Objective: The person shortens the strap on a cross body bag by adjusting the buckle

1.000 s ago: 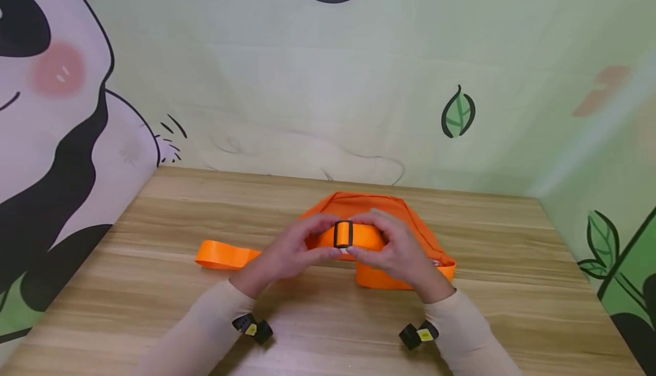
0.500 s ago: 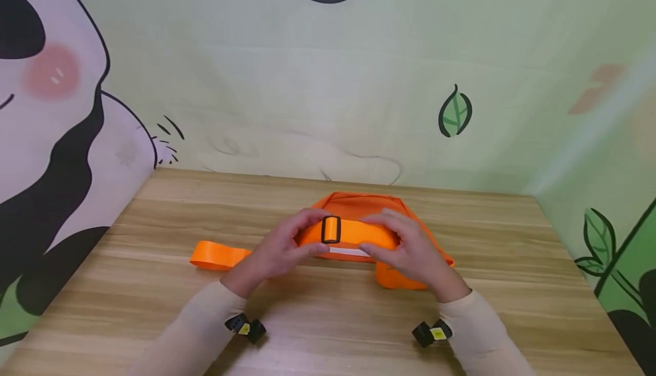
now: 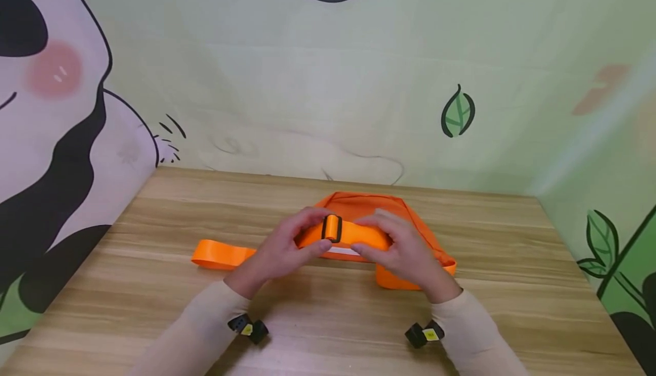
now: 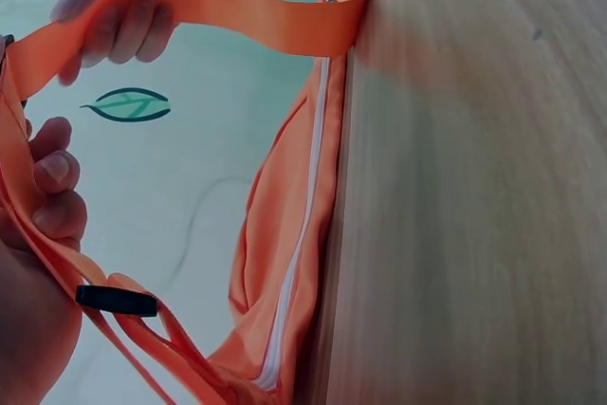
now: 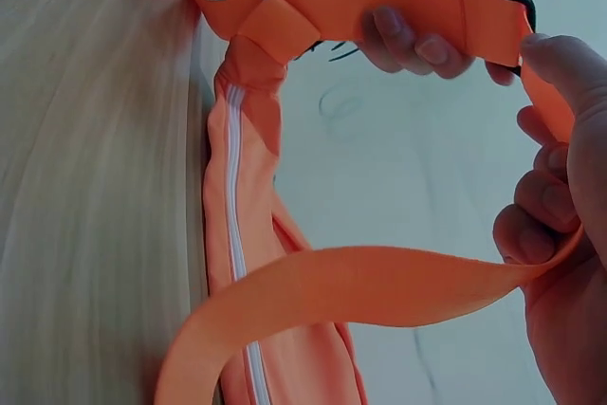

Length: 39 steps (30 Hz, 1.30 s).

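Observation:
An orange waist bag [image 3: 369, 201] lies on the table, its white zipper [image 4: 313, 168] facing the person. The raised strap [image 3: 366, 236] runs between both hands in front of the bag. My left hand [image 3: 282, 246] pinches it at a black slider buckle [image 3: 339, 229], thumb at the buckle's lower edge. To the right of the buckle, my right hand [image 3: 405, 250] holds the strap between thumb and fingers. In the right wrist view, the strap threads through the black slider [image 5: 532, 14] near the right thumb. A second black buckle [image 4: 116, 301] sits lower along the strap in the left wrist view.
A strap loop [image 3: 220, 254] lies on the wooden table [image 3: 318, 330] left of the left hand. Another strap part [image 3: 397, 278] hangs under the right hand. A printed wall [image 3: 307, 80] stands behind the table's back edge.
The hands have spread apart from near the slider; it has shifted left with the left hand and now tilts. The right hand went right, then slightly back left.

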Each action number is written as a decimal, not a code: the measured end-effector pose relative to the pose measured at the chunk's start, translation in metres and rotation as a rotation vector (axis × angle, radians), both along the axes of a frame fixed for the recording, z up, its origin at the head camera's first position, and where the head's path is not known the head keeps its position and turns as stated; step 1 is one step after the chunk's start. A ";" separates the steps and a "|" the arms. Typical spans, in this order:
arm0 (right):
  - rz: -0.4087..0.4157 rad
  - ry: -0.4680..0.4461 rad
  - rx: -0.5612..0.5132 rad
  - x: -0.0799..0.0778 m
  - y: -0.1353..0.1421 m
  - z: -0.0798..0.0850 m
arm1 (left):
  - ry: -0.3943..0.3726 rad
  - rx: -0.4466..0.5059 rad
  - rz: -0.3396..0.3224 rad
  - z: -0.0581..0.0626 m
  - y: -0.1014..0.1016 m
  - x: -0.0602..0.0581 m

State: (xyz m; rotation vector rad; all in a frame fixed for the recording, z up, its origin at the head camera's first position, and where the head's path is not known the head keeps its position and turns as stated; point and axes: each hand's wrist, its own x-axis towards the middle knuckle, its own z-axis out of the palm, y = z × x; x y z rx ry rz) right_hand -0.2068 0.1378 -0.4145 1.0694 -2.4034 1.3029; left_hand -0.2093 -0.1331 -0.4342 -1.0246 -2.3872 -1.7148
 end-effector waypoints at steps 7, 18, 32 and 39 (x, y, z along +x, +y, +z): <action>0.014 0.028 0.000 0.000 -0.010 0.001 | 0.000 0.066 -0.049 -0.001 0.006 0.001; -0.004 -0.001 0.051 0.003 -0.016 0.005 | -0.041 0.071 0.009 -0.001 0.008 0.003; -0.021 -0.003 0.026 0.002 -0.002 0.000 | 0.033 0.154 0.035 -0.007 -0.004 0.000; -0.007 -0.007 0.016 0.003 -0.009 0.000 | 0.002 0.145 0.022 -0.010 -0.001 0.000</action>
